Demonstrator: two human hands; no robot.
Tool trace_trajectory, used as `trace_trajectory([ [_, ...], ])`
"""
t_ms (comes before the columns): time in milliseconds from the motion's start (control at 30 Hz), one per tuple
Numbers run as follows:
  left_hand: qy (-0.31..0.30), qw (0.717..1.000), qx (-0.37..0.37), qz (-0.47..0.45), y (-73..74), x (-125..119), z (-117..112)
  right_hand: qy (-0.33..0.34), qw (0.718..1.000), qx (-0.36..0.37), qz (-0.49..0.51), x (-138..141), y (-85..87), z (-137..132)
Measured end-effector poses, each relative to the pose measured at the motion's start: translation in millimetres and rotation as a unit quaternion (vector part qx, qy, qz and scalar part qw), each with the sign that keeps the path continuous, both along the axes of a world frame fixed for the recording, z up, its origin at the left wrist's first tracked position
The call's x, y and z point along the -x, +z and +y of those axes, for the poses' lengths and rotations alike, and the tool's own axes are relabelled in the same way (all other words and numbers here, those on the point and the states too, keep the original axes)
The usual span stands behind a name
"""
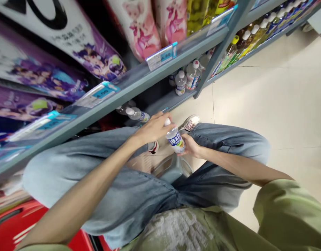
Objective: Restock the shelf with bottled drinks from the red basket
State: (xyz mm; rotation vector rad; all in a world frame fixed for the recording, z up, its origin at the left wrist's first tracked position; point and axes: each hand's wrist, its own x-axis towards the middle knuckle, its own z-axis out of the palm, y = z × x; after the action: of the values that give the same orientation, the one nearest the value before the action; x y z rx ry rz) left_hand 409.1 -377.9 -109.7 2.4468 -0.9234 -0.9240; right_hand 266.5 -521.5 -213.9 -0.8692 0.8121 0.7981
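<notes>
Between my knees I hold a small clear bottle point(175, 140) with a white cap and a blue-and-white label, tilted. My left hand point(153, 128) reaches over its top, fingers curled around the cap and neck. Around the lower part of the bottle, near its base, my right hand point(191, 145) is closed. Just left of my left hand, a similar bottle point(136, 113) stands leaning on the lowest shelf. Farther along that shelf are another small white-capped bottle point(180, 83) and a larger clear one point(193, 75).
A grey shelf edge point(134, 82) with price tags runs diagonally above my left knee, bearing purple and pink packs point(142, 31). More bottles point(246, 38) line the low shelf at upper right. A grey stool point(173, 167) is beneath me; a red basket-like object point(45, 230) lies at lower left.
</notes>
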Motion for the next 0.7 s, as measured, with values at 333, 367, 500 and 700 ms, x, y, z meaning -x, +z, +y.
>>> trace_trajectory([
  [333,0.036,0.999,0.004,0.028,4.5,-5.8,2.7,-0.060,0.984,0.150,-0.077,-21.7,16.7,5.6],
  [367,0.029,1.000,0.005,-0.007,6.7,-8.4,2.3,-0.063,0.978,0.155,-0.120,-25.9,28.3,3.2],
  [500,0.013,0.992,-0.008,-0.122,7.4,-26.5,-0.5,0.103,0.865,0.187,-0.453,-24.9,88.4,-17.5],
  [700,0.042,0.978,-0.059,-0.197,-17.8,-75.4,-16.3,0.193,0.766,0.332,-0.516,28.3,111.4,-22.9],
])
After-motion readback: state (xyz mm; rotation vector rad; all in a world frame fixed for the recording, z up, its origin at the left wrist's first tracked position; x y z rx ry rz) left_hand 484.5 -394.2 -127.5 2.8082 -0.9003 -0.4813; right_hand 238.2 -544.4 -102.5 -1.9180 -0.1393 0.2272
